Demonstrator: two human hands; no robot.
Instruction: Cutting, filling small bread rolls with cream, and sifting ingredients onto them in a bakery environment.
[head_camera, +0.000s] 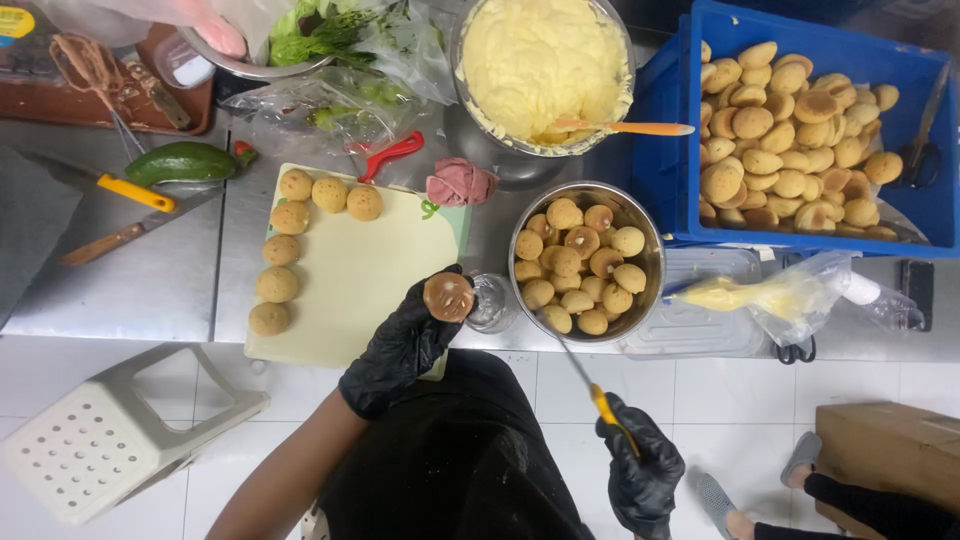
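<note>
Pastry puff (449, 296) in left hand (400, 348), right hand (640, 470) gripping half-hidden knife (590, 385)

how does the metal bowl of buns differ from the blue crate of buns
The metal bowl is round, shiny and smaller; the blue crate is rectangular, plastic and larger. The bowl stands nearer the gloved hands and holds fewer buns; the crate, farther right, holds a bigger heap. Both hold similar small round golden buns.

Glossy black gloves (400, 350), a shiny metal bowl (650, 290), a matt plastic board (370, 270), brushed steel table (130, 290).
</note>
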